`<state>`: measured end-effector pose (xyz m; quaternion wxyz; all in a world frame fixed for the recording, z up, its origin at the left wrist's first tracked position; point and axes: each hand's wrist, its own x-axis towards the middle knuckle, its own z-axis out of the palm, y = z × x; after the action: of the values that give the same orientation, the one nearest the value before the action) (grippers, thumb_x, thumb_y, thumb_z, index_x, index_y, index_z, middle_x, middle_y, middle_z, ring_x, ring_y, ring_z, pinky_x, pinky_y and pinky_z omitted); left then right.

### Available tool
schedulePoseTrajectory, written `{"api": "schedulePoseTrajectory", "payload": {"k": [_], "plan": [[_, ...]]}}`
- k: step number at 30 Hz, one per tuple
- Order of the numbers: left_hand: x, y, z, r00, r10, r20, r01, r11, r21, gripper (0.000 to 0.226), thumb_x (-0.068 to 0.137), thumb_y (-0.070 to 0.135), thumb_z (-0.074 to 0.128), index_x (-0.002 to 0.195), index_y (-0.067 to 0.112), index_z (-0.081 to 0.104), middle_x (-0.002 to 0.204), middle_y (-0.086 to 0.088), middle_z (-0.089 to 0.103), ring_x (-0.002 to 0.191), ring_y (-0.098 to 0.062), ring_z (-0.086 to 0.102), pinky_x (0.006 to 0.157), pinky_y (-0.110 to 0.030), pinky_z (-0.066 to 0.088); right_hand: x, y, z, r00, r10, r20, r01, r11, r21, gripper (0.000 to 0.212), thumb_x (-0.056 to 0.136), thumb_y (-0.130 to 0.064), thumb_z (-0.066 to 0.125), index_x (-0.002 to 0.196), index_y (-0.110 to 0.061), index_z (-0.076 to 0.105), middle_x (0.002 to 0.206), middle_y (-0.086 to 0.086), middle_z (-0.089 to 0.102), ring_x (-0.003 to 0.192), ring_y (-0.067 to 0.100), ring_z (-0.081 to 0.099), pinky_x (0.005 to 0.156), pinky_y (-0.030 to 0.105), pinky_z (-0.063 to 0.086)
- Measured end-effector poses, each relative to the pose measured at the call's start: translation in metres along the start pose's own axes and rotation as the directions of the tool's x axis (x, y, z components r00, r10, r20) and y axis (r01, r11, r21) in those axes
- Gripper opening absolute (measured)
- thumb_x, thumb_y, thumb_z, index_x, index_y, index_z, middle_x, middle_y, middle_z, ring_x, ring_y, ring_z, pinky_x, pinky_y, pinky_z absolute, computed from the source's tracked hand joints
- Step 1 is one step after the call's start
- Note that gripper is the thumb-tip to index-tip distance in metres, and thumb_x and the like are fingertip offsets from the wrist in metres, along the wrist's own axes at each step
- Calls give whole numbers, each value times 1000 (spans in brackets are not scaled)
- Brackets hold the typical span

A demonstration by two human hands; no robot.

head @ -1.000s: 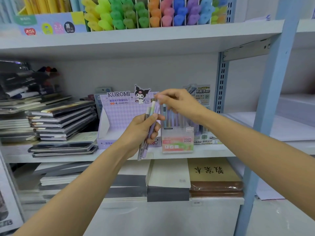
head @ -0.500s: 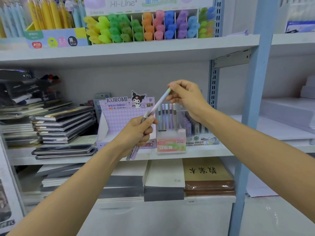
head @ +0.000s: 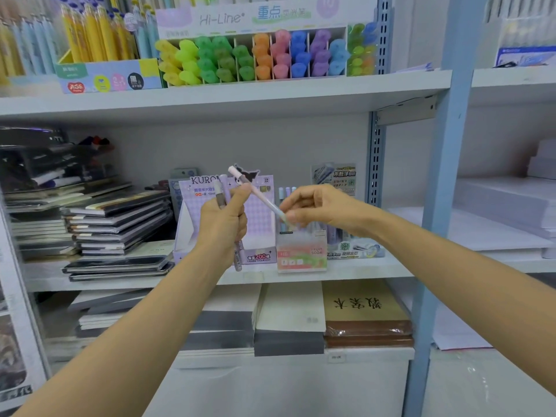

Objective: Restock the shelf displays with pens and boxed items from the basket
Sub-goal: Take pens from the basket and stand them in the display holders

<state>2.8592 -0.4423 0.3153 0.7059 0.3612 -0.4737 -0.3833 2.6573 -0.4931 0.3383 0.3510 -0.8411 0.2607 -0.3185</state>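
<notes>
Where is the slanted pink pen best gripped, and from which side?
At its bare lower end, from the right: the pink pen slants down to the right, and the left hand, gripping other pens, covers its upper part. The right hand pinches it there.

Left hand [head: 224,224] fisted round pens [head: 237,254], thumb up; right hand [head: 322,210] pinching pink pen [head: 264,201] end; forearms extended forward.

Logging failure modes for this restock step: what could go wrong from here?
1. The right hand pinches the pink pen only near one end; it could slip or swing.
2. The left hand grips the other pens in one fist; pulling one free might drag another out.
3. The Fruit Soda box stands at the front edge of the shelf; a nudge may tip it.
</notes>
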Motion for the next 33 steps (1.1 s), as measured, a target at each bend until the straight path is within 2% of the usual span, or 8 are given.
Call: {"api": "schedulePoseTrajectory", "payload": {"k": [4,8,11,15,22,25,29,33], "plan": [[-2,0,8,990,68,125,-96,969,228,17,93,22,64,77,18,62,51,4,27,39,-10,20,36,-18,20,7,-16,3,989,-58,-134,65,997,43,32,98,-33,54,123,-16,62,102,-3,71,89,10,66,82,26,55],[-3,-4,17,975,72,210,-138,938,317,15,92,23,65,90,8,65,51,3,28,40,-11,22,36,-19,22,16,-26,7,977,-129,-170,131,991,-5,23,97,-21,57,115,-10,67,85,-5,68,74,1,60,68,17,50],[3,-3,17,974,-11,226,-49,964,261,9,96,22,56,90,15,58,53,8,29,40,-8,22,36,-17,21,21,-27,2,939,-164,-301,183,983,33,17,97,-16,57,109,-7,66,85,2,66,76,8,61,70,24,51],[11,-6,13,964,-180,193,149,975,167,18,96,14,35,90,15,52,56,6,32,41,-9,23,36,-17,19,27,-16,-14,797,-144,-587,232,970,78,15,98,-12,55,108,-4,62,88,8,67,76,13,64,68,25,53],[11,-22,3,961,-101,256,52,980,191,24,106,29,37,95,18,56,60,0,58,53,-18,57,53,-28,51,32,25,-7,835,-57,-547,-8,993,-115,14,96,-8,57,106,-1,64,96,18,70,81,18,68,61,20,53],[14,-28,-2,961,-89,261,24,970,241,24,105,33,38,97,23,58,57,3,52,47,-16,49,47,-26,45,39,36,-2,849,-80,-523,-23,982,-187,14,95,-6,57,104,2,64,91,18,71,77,19,68,60,18,53],[19,-37,-8,956,-113,270,56,976,210,24,104,33,40,102,21,60,57,6,43,44,-11,35,42,-22,35,50,36,-9,880,-134,-455,-33,940,-340,13,96,-5,55,99,4,64,83,19,71,77,28,70,70,28,56],[24,-43,-8,952,-137,274,82,975,205,24,105,30,40,104,15,60,57,7,45,43,-10,36,41,-20,34,55,37,-15,900,-108,-422,-45,941,-336,15,97,-7,55,101,5,64,85,20,71,76,27,70,76,31,58]]}}
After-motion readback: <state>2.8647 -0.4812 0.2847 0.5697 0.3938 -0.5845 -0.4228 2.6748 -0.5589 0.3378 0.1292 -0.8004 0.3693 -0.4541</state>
